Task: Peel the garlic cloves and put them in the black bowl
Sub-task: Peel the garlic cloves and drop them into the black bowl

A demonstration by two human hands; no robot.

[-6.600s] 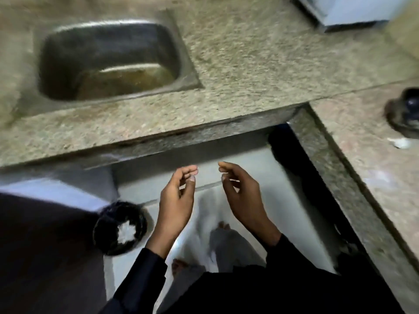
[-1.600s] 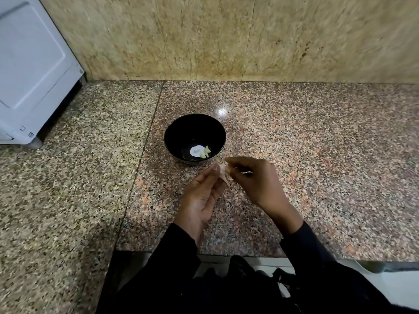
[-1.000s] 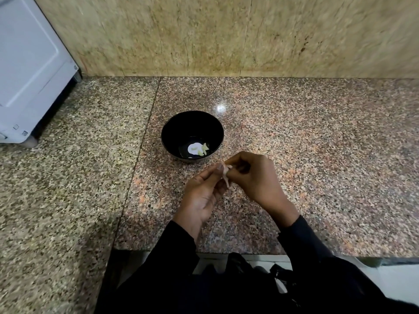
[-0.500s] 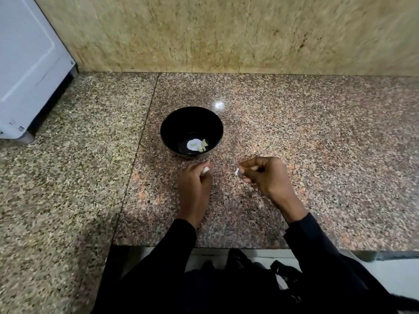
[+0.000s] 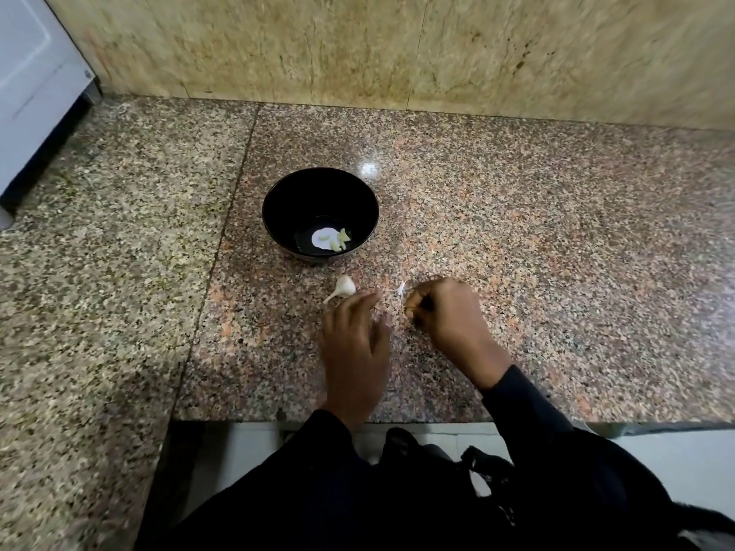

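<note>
- Both hands low over the counter, nearer the person than the black bowl (image 5: 320,212): left hand (image 5: 355,344) palm down, fingers loosely spread and blurred, holding nothing, fingertips just short of a garlic clove (image 5: 344,287).
- Right hand (image 5: 447,316) curled into a loose fist, thumb and forefinger pinching a thin white scrap of garlic skin (image 5: 401,289) that pokes out toward the bowl.
- Clove lying on the stone just in front of the bowl, apart from its wall: white, bulbous, papery, with a tapering tail.
- Inside the bowl: round, glossy, deep; pale yellow-green peeled cloves (image 5: 339,240) at the bottom beside a white glare.
- Under the bowl: polished pink-brown speckled granite countertop (image 5: 517,240), with a straight seam to a greyer slab left of the bowl.
- Behind the bowl: beige veined stone wall (image 5: 397,45).
- Far left of the bowl: white appliance (image 5: 32,85), flat-panelled.
- Dark sleeves (image 5: 529,407) on both arms.
</note>
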